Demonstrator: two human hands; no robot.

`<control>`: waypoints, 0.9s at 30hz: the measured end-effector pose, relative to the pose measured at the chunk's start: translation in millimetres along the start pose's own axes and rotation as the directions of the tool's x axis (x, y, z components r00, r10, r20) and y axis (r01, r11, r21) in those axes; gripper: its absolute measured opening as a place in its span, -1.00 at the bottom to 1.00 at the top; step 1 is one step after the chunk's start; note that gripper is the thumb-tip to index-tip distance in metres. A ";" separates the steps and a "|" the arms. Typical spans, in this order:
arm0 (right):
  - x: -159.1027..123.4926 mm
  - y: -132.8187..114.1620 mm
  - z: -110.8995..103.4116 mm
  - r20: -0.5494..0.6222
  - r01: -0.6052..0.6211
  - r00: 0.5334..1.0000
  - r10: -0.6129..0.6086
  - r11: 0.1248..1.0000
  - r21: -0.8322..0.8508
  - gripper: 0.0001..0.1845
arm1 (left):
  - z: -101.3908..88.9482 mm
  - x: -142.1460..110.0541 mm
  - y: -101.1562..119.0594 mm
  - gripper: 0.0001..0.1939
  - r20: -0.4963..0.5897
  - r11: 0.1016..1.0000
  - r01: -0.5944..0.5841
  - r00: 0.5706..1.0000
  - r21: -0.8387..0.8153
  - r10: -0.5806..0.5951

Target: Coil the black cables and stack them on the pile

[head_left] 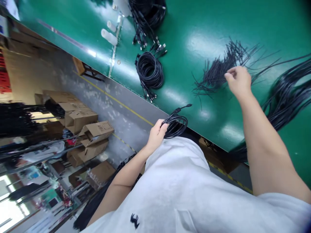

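My left hand [157, 132] is closed around a coiled black cable [177, 124] at the table's near edge, in front of the white shirt. One connector end of this cable points up and to the right, over the tabletop. At the right, my right hand [238, 80] is over the near side of a loose pile of thin black ties [218, 69]. Its thumb and fingers are pinched together. Whatever they hold, if anything, is too small to make out.
On the green table [194, 19] lie a coiled cable bundle [150, 70], a larger cable heap [148, 16], white rolls [109, 36] and long black cables [286, 94] at the right. Cardboard boxes [97, 131] stand left, beyond the floor's yellow line.
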State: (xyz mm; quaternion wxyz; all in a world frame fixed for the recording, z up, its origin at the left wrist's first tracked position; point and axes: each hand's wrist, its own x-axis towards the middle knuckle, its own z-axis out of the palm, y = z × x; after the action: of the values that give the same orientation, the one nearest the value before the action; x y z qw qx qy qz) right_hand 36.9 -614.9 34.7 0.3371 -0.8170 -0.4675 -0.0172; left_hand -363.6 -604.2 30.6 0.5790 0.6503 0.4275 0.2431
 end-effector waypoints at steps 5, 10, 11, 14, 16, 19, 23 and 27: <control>-89.4 -99.5 9.8 0.284 0.615 0.647 -0.707 0.705 0.353 -0.36 | -4.3 -1.9 -1.2 -0.71 0.019 0.996 -0.055 0.998 -0.075 0.057; -134.4 -144.8 30.9 0.414 0.704 0.520 -0.747 0.650 0.287 -0.61 | -13.1 -0.6 -6.1 -0.60 0.197 0.975 -0.015 0.979 -0.221 0.060; -136.5 -146.6 31.4 0.434 0.714 0.530 -0.728 0.660 0.234 -0.66 | -15.9 -0.1 -5.6 -0.57 0.271 0.965 0.003 0.960 -0.263 0.071; -139.9 -150.2 25.3 0.453 0.757 0.543 -0.707 0.645 0.100 -0.73 | -23.5 1.2 -0.5 -0.50 0.560 0.934 0.133 0.825 -0.332 0.082; -142.4 -154.0 19.4 0.445 0.761 0.534 -0.719 0.638 0.118 -0.76 | -26.0 0.9 4.1 -0.49 0.665 0.912 0.227 0.744 -0.341 0.063; -147.3 -159.2 17.4 0.338 0.605 0.662 -0.669 0.743 0.286 -0.81 | -25.5 -1.4 9.2 -0.52 0.578 0.858 0.245 0.813 -0.451 0.071; -160.6 -161.9 38.6 0.289 -0.047 0.937 -0.196 0.749 0.661 -0.69 | -25.2 -4.0 14.2 -0.59 0.315 0.762 0.153 0.946 -0.630 0.071; -186.2 -175.7 76.0 0.538 -0.541 0.840 0.067 0.030 0.840 -0.63 | -22.9 -2.2 14.2 -0.66 0.222 0.723 0.130 0.974 -0.678 0.034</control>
State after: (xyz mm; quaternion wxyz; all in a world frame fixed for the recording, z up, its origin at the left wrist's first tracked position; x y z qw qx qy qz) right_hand -225.9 -653.0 6.0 0.6945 -0.4501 -0.2177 0.5174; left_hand -379.5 -593.1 49.5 0.8283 0.4002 0.2570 0.2961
